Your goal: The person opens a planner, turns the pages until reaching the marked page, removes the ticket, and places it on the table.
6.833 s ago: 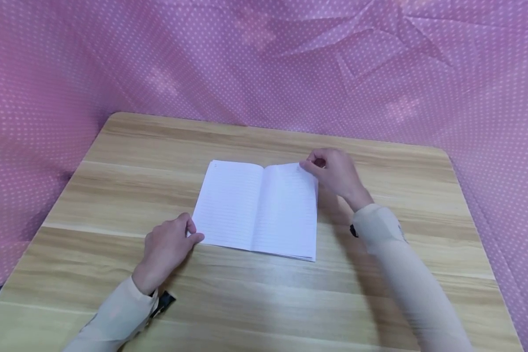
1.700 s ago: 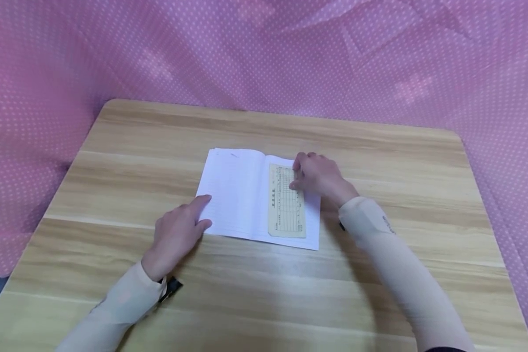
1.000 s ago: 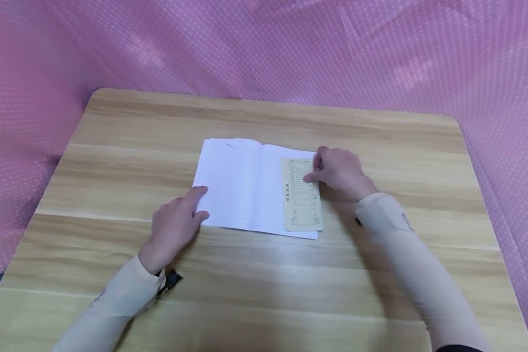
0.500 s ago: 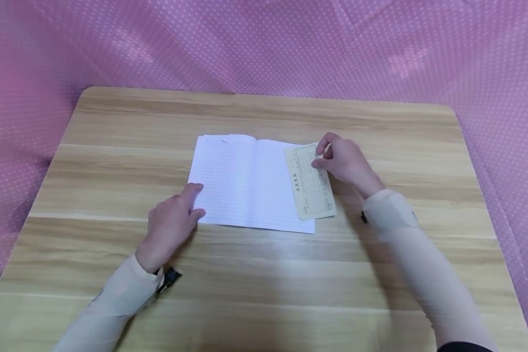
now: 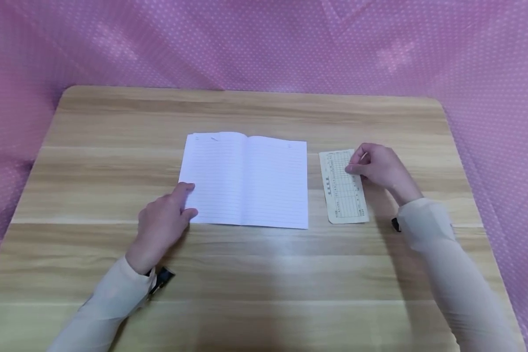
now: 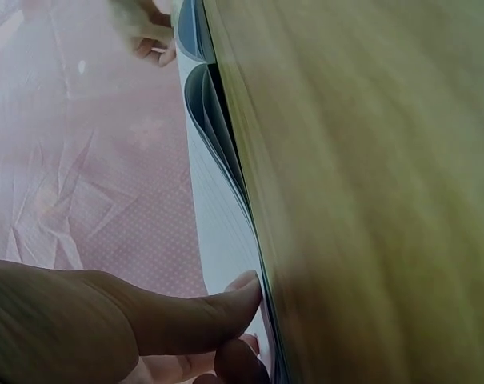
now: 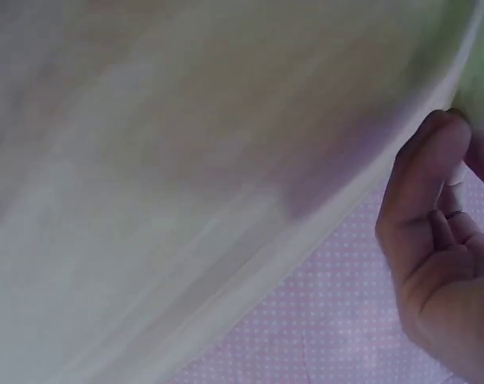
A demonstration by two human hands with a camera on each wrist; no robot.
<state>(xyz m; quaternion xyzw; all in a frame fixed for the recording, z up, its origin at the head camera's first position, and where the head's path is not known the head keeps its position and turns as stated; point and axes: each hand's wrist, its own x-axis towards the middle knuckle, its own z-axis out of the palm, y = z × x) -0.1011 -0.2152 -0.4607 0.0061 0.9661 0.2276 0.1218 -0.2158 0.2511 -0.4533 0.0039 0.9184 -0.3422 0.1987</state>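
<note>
An open lined notebook [image 5: 275,188] lies flat on the wooden table, its pages facing up. My left hand [image 5: 162,222] rests at the notebook's lower left edge, index finger and thumb pressing on the page. Close up in the left wrist view, the thumb [image 6: 202,320] touches the page margin beside the bulging sheets [image 6: 214,172]. To the right of the notebook, apart from it, is a yellowish printed paper slip [image 5: 341,200] with a table grid. Thumb and index finger of my right hand [image 5: 383,168] pinch its upper right edge. Whether the slip touches the table is unclear.
The wooden table [image 5: 246,288] has rounded far corners. A pink dotted cloth [image 5: 264,44] hangs behind it and along both sides. Black straps [image 5: 162,279] show at the sleeve cuffs.
Earlier the right hand turned a page, and the slip then showed on the right page. The right hand has drawn the slip rightward off the notebook. The left hand stays at the left edge.
</note>
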